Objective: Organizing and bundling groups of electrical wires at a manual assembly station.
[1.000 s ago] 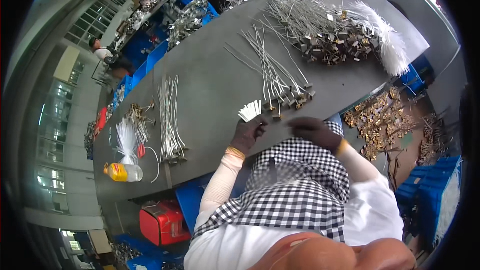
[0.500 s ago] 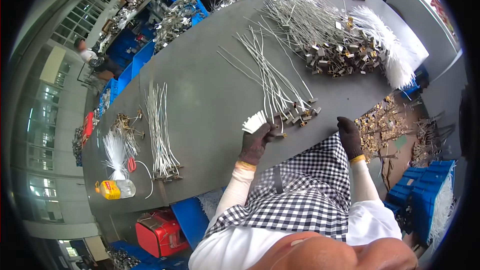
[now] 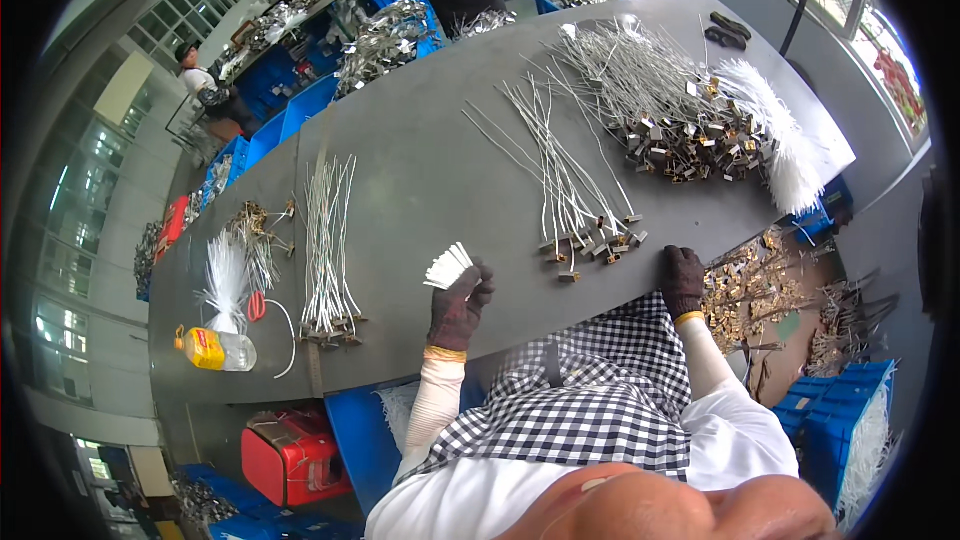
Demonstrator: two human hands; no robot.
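Note:
In my left hand [image 3: 460, 308], dark-gloved and closed, a fanned bunch of short white strips [image 3: 449, 267] sticks out on the left. My right hand [image 3: 683, 280], gloved alike, rests at the table's near edge with its fingers curled in; whatever they may hold is hidden. Between the hands and farther in lies a loose group of white wires [image 3: 555, 160] with small metal end pieces [image 3: 590, 240]. A much larger heap of such wires [image 3: 640, 65] lies at the far right, its metal ends toward me. A neat wire bundle [image 3: 325, 250] lies to the left.
The grey table [image 3: 420, 160] carries a yellow-labelled bottle [image 3: 215, 349], red-handled scissors [image 3: 257, 306] and white bristly bundles [image 3: 226, 280] at left. Many brass-coloured pieces [image 3: 750, 280] lie below its right edge. Blue crates [image 3: 840, 405] and a red case [image 3: 295, 460] stand nearby. Other people work farther off.
My left hand has drawn back left from the metal ends of the loose wire group, still holding the white strips. My right hand stays near the table edge. The whole view has shifted slightly.

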